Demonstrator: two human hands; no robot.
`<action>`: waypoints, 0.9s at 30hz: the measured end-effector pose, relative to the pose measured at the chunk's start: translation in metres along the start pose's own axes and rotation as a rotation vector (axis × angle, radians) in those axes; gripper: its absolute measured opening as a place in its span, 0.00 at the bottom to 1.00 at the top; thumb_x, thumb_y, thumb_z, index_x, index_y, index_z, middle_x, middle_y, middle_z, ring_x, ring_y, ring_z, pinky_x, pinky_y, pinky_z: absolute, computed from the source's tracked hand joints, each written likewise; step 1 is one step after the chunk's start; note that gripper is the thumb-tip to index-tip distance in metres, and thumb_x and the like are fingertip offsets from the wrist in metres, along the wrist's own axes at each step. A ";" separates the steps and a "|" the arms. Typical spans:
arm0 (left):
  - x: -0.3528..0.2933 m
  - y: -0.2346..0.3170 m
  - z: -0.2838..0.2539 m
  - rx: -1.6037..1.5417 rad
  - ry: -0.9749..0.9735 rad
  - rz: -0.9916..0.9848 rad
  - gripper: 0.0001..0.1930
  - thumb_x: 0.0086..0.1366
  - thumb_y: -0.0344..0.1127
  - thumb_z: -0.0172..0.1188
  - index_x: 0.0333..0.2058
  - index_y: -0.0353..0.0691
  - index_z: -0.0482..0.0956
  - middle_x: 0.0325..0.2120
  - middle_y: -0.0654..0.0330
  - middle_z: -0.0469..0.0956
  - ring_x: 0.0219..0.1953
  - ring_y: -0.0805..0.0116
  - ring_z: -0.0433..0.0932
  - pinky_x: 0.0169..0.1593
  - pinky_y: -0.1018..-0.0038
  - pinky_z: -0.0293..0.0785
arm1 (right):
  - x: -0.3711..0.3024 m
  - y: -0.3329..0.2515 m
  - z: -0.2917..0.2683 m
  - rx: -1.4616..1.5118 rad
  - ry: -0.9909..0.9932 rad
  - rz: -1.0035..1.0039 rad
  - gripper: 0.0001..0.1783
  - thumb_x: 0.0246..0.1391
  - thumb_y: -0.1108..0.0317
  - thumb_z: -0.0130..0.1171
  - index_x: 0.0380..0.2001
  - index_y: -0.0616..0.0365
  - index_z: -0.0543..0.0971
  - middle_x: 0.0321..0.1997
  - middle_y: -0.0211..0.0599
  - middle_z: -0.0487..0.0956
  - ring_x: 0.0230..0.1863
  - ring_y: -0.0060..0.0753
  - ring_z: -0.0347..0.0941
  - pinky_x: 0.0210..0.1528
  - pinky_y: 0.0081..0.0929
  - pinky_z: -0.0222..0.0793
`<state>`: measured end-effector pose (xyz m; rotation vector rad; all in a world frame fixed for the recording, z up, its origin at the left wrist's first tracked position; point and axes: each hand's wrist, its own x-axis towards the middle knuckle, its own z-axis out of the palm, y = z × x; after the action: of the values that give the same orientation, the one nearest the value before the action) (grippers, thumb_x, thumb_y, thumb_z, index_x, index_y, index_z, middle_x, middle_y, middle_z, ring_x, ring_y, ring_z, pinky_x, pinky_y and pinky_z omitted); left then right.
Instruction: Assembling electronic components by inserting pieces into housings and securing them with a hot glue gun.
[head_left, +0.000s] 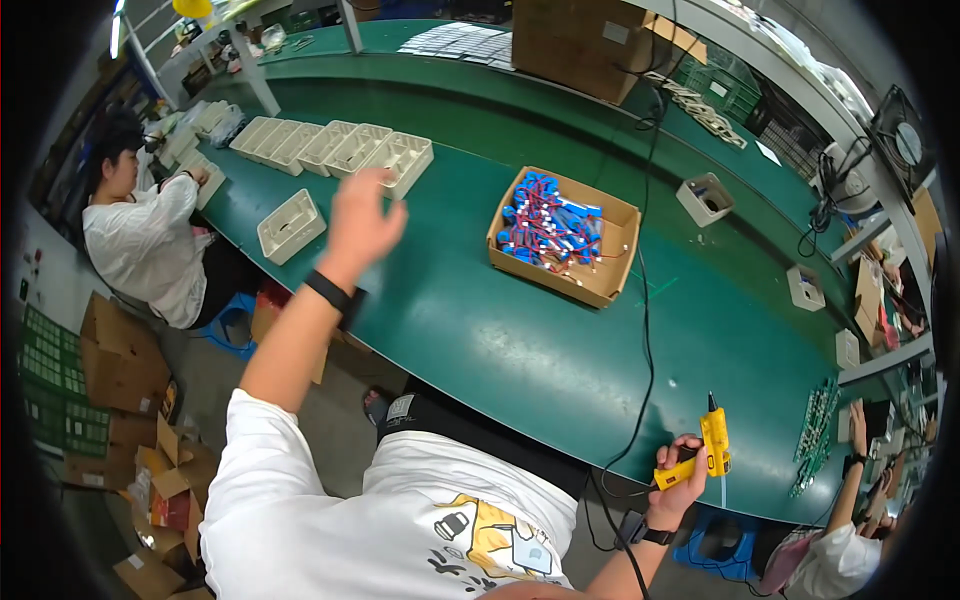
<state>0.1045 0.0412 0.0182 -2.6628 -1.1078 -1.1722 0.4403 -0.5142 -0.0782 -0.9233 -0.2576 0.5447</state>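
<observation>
My right hand is wrapped round a yellow hot glue gun at the table's front edge, its dark nozzle pointing up. My left hand is stretched out over the table, somewhat blurred, with fingers apart and nothing seen in them. Just beyond it stands the nearest cream plastic housing of a row; whether the fingertips touch it I cannot tell. Another cream housing sits alone to the left of that hand. Right of the hand, a cardboard box holds blue battery packs with red and black wires.
A black cable hangs down across the green table. Farther right are an open cream housing and a pile of green circuit boards. One person works at the left, another at the right.
</observation>
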 end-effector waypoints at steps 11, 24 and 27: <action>-0.023 -0.106 -0.067 0.217 -0.552 -0.298 0.57 0.48 0.68 0.85 0.71 0.38 0.78 0.60 0.41 0.82 0.66 0.38 0.78 0.72 0.48 0.75 | 0.000 0.001 0.003 -0.038 0.039 0.004 0.16 0.85 0.54 0.53 0.49 0.55 0.81 0.47 0.35 0.82 0.28 0.22 0.69 0.38 0.28 0.69; 0.052 0.041 0.090 0.386 -0.285 -0.241 0.49 0.62 0.77 0.71 0.62 0.35 0.82 0.62 0.44 0.79 0.69 0.43 0.75 0.66 0.47 0.79 | 0.000 0.004 0.003 -0.070 0.098 -0.012 0.16 0.84 0.54 0.56 0.48 0.57 0.81 0.47 0.38 0.82 0.29 0.22 0.70 0.40 0.33 0.72; 0.060 0.009 0.106 0.424 -0.192 -0.272 0.42 0.68 0.70 0.69 0.62 0.35 0.82 0.58 0.42 0.82 0.66 0.41 0.79 0.64 0.46 0.80 | 0.000 0.005 0.003 -0.048 0.099 -0.022 0.16 0.83 0.54 0.56 0.48 0.57 0.81 0.47 0.38 0.82 0.29 0.23 0.70 0.40 0.33 0.72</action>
<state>0.2051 0.1015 -0.0167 -2.3804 -1.5828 -0.6155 0.4375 -0.5098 -0.0806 -0.9902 -0.1922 0.4724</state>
